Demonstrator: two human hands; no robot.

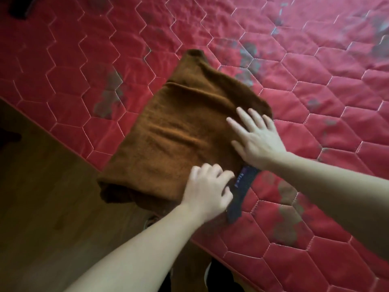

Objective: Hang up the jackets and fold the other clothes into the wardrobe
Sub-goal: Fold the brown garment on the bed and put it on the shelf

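A brown fleecy garment (179, 131) lies folded into a rough rectangle on the red quilted mattress (315, 85), near its edge. A dark collar strip with a small purple label (242, 186) sticks out at the garment's near right corner. My right hand (256, 138) lies flat on the garment's right side with fingers spread and straight. My left hand (208, 188) sits at the near edge beside the collar, fingers curled down onto the cloth; whether it pinches the fabric is unclear.
The mattress edge runs diagonally from the left to the bottom centre, with a brown wooden floor (42, 197) beyond it. A dark item (20, 8) lies at the top left corner of the mattress. Grey worn patches mark the cover.
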